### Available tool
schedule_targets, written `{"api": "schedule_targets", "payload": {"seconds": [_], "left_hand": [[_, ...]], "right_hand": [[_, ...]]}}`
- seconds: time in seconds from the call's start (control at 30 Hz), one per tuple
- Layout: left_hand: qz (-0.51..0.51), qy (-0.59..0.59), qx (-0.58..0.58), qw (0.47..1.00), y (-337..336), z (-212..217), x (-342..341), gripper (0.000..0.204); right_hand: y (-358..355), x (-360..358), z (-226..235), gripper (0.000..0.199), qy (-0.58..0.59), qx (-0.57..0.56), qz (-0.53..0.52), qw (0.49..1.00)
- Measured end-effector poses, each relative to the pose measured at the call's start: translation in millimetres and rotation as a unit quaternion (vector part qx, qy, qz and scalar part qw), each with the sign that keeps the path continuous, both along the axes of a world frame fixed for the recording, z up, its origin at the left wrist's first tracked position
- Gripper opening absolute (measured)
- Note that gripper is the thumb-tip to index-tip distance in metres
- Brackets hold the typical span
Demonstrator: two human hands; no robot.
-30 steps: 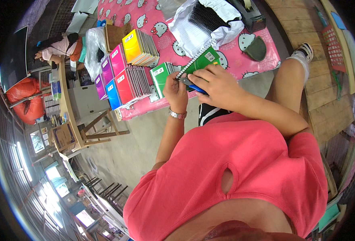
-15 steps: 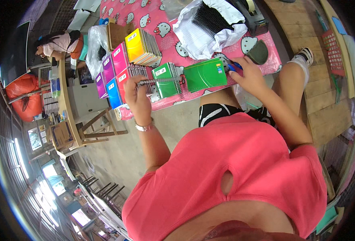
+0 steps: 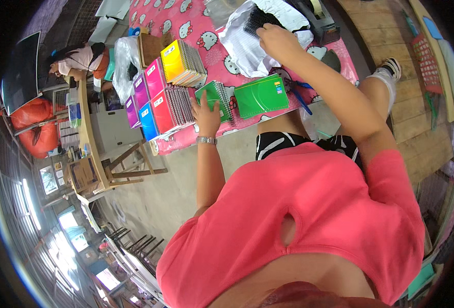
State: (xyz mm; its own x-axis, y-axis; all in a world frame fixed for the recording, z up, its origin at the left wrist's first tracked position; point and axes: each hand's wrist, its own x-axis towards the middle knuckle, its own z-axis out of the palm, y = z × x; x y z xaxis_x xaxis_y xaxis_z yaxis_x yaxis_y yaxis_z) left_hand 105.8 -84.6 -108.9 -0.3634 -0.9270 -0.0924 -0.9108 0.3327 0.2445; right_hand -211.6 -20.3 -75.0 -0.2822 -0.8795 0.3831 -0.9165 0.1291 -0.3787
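On the pink-covered bench (image 3: 183,141), left hand (image 3: 207,114) lies flat, fingers spread, pressing the green spiral notebook stack (image 3: 215,100); grip apart, clamped on nothing. Right hand (image 3: 277,42) reaches well away up the bench into the white plastic bag (image 3: 247,43), fingers closed on the black binding combs (image 3: 258,19) inside. Loose green notebook (image 3: 261,96) lies flat between the hands, just beside the left, long axis running across the bench.

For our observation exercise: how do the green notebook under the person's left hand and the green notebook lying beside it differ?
The green notebook under the left hand is partly covered by the left hand; the other green notebook lies untouched. The first shows its wire spiral edge and looks narrower; the second shows a broad flat cover. Both are green, on the pink tablecloth.
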Motion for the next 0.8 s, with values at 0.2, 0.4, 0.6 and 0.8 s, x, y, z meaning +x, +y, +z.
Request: {"api": "schedule_targets", "payload": {"seconds": [0.2,0.4,0.6,0.8], "left_hand": [[-0.059,0.155,0.049,0.985,-1.6,-0.5,19.0,0.063],[-0.068,0.139,0.071,0.985,-4.3,-1.7,30.4,0.065],[-0.053,0.151,0.074,0.984,-5.9,0.8,22.8,0.063],[-0.117,0.153,-0.124,0.973,19.1,22.0,-17.6,0.056]], "right_hand": [[-46.0,-1.7,-37.7,0.016,0.071,0.053,-0.055,0.995],[-49.9,7.0,-39.5,0.012,0.165,0.091,-0.003,0.982],[-57.1,-13.5,-35.7,0.015,0.026,0.084,-0.037,0.995],[-50.9,-3.3,-50.0,0.016,0.171,0.068,-0.021,0.983]]}}
